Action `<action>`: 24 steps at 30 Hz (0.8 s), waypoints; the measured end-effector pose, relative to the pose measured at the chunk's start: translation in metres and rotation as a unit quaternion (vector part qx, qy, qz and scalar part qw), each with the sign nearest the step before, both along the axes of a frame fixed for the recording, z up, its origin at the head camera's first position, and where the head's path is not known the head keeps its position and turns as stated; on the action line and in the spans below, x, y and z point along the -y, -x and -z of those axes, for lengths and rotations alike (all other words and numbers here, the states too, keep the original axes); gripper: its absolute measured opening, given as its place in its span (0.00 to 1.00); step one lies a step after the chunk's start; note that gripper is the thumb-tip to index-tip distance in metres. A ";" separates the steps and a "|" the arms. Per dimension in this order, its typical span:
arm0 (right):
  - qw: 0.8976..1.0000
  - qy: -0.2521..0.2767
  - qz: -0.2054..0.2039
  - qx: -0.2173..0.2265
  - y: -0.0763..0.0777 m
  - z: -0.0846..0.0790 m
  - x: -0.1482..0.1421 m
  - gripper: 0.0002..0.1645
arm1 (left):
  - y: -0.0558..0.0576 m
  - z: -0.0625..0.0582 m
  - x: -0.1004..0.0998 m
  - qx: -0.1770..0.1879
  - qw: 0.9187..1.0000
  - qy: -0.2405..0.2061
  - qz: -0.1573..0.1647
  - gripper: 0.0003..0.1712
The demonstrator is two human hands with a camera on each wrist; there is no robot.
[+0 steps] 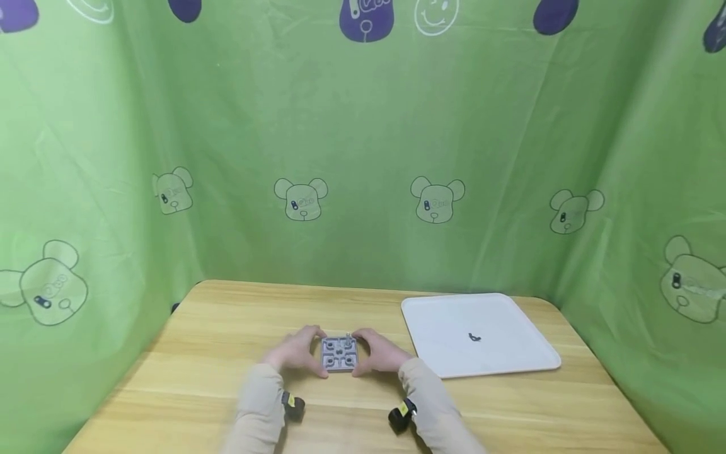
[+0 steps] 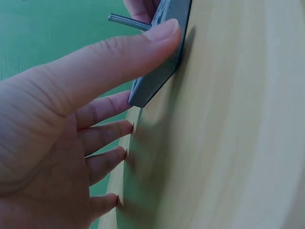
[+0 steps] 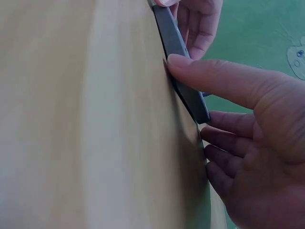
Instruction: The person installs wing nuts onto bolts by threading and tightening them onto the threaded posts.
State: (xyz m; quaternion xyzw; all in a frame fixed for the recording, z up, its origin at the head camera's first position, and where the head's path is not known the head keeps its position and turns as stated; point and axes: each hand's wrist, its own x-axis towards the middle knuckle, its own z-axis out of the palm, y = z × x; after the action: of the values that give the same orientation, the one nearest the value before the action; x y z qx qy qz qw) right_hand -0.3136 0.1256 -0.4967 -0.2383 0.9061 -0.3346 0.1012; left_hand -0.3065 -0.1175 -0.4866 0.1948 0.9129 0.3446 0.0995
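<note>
A square grey plate (image 1: 339, 360) with round recesses at its corners lies flat, low over the wooden table, between both hands. My left hand (image 1: 292, 352) grips its left edge, thumb at the near corner and fingers at the far one. From the opposite side, my right hand (image 1: 384, 354) holds the right edge the same way. A threaded screw (image 2: 127, 21) sticks up from the plate, near its far right corner in the head view. The other fingertips of each hand reach down to the tabletop in the wrist views. Whether the plate touches the table cannot be told.
To the right stands a shallow white tray (image 1: 448, 356) with a small dark piece (image 1: 474, 338) on it, its shape too small to make out. The wooden table (image 1: 227, 328) ends at a green curtain (image 1: 363, 252) behind and at both sides.
</note>
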 end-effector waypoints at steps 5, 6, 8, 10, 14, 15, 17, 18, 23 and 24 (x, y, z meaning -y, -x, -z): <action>1.000 0.007 0.017 -0.004 -0.011 0.002 -0.019 0.54 | -0.003 0.003 -0.016 -0.003 1.000 -0.006 0.012 0.49; 1.000 0.012 0.021 -0.003 -0.013 0.003 -0.022 0.54 | -0.004 0.004 -0.018 -0.002 1.000 -0.008 0.012 0.49; 0.999 0.016 0.028 -0.001 -0.016 0.003 -0.027 0.54 | -0.005 0.006 -0.023 -0.002 1.000 -0.011 0.011 0.49; 0.999 0.020 0.034 -0.001 -0.018 0.004 -0.031 0.54 | -0.006 0.008 -0.027 -0.003 1.000 -0.017 0.009 0.49; 0.999 0.014 0.038 -0.006 -0.019 0.005 -0.035 0.54 | -0.008 0.010 -0.031 -0.004 1.000 -0.027 0.003 0.49; 0.999 0.012 0.039 -0.006 -0.019 0.004 -0.035 0.55 | -0.008 0.011 -0.031 -0.004 1.000 -0.030 0.003 0.49; 0.999 0.010 0.040 -0.003 -0.019 0.003 -0.035 0.55 | -0.008 0.012 -0.031 -0.005 0.999 -0.032 0.003 0.49; 0.999 0.009 0.042 0.000 -0.019 0.003 -0.035 0.55 | -0.008 0.012 -0.031 -0.006 0.999 -0.032 0.004 0.49; 0.998 0.026 0.044 0.023 -0.019 -0.005 -0.042 0.58 | -0.008 0.015 -0.031 -0.003 0.999 -0.040 0.004 0.49; 0.998 0.039 0.041 0.029 -0.019 -0.008 -0.045 0.58 | -0.008 0.016 -0.031 -0.001 0.999 -0.041 0.004 0.49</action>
State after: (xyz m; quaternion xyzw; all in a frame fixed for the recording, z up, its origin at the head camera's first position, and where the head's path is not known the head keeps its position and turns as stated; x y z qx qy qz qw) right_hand -0.2944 0.1704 -0.4885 -0.1953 0.8982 -0.3799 0.1041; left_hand -0.2981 -0.0866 -0.5025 0.2029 0.8973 0.3810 0.0920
